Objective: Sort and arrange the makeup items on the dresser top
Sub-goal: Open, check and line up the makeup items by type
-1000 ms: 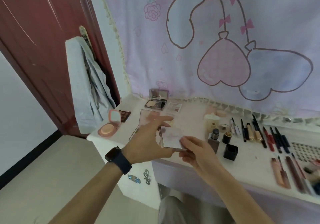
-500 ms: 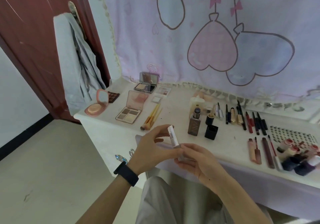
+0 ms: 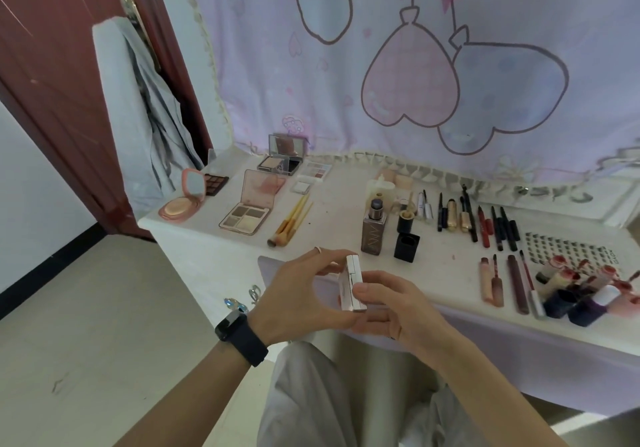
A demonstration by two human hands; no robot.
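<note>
Evidently the left hand (image 3: 294, 294) and right hand (image 3: 398, 311) pinch the compact (image 3: 351, 284) on edge, probably to open it like the palette (image 3: 247, 216) at ten o'clock.

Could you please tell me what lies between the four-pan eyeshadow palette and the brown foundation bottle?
The yellow-handled brushes lie there, in the head view.

Both forearms reach forward and meet over the lap, just before the front edge of the surface. The left hand (image 3: 294, 296), with a dark watch (image 3: 241, 337) on its wrist and a ring (image 3: 317, 249) on one finger, curls round a small white case (image 3: 353, 284), its fingers (image 3: 329, 260) arched over the far side and its thumb underneath. The right hand (image 3: 398, 304) pinches the same case from the other side, thumb laid on its near edge, the other fingers tucked beneath.
</note>
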